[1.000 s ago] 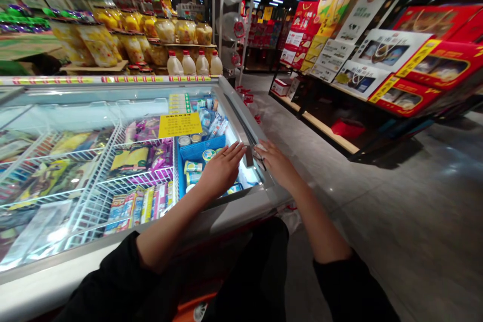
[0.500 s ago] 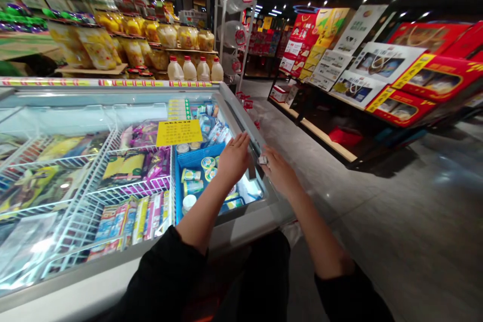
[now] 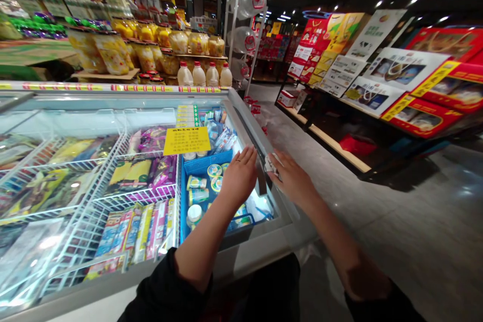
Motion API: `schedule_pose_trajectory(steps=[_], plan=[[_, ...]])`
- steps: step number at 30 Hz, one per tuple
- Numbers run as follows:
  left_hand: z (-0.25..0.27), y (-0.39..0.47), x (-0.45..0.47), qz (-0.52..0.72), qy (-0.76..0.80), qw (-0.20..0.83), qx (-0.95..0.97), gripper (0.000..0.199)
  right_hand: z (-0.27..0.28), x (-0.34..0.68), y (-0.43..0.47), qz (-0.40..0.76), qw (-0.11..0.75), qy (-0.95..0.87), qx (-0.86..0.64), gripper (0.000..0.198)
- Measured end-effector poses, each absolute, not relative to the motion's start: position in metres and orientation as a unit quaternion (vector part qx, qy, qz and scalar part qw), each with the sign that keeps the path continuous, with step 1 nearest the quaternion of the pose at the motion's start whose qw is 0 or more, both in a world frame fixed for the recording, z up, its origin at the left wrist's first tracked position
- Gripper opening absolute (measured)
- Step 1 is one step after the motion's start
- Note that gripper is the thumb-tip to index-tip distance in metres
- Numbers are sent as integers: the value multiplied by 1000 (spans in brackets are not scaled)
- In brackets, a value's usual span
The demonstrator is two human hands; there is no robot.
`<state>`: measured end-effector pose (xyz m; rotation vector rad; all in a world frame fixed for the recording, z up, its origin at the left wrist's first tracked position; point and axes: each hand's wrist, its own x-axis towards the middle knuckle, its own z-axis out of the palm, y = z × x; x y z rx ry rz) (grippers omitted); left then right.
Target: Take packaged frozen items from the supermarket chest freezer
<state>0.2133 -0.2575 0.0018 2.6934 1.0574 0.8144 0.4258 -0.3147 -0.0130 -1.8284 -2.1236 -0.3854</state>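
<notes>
My left hand lies flat near the right end of the chest freezer, its fingers stretched out side by side over the glass by the inner edge. A ring shows on one finger. My right hand is on the freezer's right rim, fingers closed over a crumpled white wipe, either tissue or cloth. Under my left hand, inside the freezer, sits a blue basket with several small tubs. A yellow sign with black writing lies just left of the hand.
White wire baskets hold bagged and wrapped frozen goods at left. Jars and red-capped bottles stand behind the freezer. At right, gift boxes fill a low shelf beyond the grey floor.
The view has shifted, so the freezer sits a little lower and further right. My right hand has slid slightly nearer along the rim with the wipe. The left hand stays flat.
</notes>
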Motion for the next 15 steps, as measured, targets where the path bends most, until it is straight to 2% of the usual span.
schedule_pose_trajectory(steps=[5, 11, 15], plan=[[2, -253, 215, 267, 371, 77, 886, 54, -21, 422, -300, -134, 158, -732, -649, 48], [-11, -248, 210, 318, 356, 68, 876, 60, -3, 408, -217, -72, 145, -753, -638, 61], [-10, -245, 202, 308, 368, 63, 875, 59, 1, 413, -212, -51, 149, -775, -612, 58]])
